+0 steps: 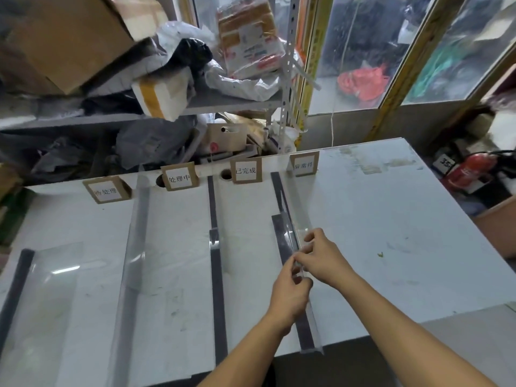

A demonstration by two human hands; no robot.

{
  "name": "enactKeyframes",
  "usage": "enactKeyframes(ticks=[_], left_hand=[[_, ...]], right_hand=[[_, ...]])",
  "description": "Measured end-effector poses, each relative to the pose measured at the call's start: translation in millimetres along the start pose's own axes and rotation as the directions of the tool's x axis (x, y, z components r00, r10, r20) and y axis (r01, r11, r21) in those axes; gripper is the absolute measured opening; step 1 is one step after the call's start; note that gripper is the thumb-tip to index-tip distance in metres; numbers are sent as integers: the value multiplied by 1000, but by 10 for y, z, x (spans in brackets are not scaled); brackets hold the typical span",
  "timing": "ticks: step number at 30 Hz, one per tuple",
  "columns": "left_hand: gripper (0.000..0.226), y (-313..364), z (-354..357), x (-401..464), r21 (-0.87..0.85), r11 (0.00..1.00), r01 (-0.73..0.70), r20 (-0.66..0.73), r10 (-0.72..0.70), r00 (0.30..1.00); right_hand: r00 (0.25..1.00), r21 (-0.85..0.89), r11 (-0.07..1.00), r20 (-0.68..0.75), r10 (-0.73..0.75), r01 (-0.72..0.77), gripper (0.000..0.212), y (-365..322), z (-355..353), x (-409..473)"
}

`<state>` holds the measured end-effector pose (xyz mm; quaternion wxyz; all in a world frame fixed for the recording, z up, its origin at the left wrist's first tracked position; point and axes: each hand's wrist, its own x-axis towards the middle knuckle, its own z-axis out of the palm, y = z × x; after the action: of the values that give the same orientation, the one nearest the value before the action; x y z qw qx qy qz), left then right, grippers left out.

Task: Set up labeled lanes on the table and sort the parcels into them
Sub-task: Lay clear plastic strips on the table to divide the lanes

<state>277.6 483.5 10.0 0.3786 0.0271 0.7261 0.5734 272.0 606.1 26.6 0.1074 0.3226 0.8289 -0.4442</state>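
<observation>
A white table (377, 219) carries dark tape lines with clear plastic divider strips along them. Several cardboard lane labels with Chinese text stand along the far edge, such as one at the left (106, 189) and one at the right (304, 164). My left hand (290, 291) and my right hand (321, 255) both pinch the rightmost clear divider strip (300, 216) where it lies over the rightmost tape line (282, 236). No parcel lies on the table.
A metal shelf (223, 103) behind the table is stuffed with parcels, bags and a cardboard box (69, 37). Another clear divider (134, 238) stands between the left lanes, and a clear sheet (47, 275) lies at the far left. A red fire extinguisher (472, 169) lies at the right.
</observation>
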Motion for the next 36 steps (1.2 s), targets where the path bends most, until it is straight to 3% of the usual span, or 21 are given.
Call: enactKeyframes(ticks=[3,5,10,18,28,36], left_hand=[[54,-52,43,26,13,1000,20,-4,-20,1000],[58,-77,76,43,31,999,33,-2,-33,999],[66,-52,191,63,52,997,58,25,-60,998],[69,-21,265,112,29,997,69,23,-70,997],[72,-35,289,204,35,997,72,10,-72,997],[73,-47,334,281,47,996,75,7,-75,997]], right_hand=[[1000,-18,999,-9,27,-27,85,15,-7,10],[997,-52,995,-2,82,-82,95,11,-19,36],[996,-191,977,-27,87,-90,52,39,-79,129],[997,-278,959,-65,42,-58,29,-3,-125,258],[997,-305,952,-71,-16,-7,17,-23,-117,360],[998,-277,961,-53,-20,5,24,4,-133,397]])
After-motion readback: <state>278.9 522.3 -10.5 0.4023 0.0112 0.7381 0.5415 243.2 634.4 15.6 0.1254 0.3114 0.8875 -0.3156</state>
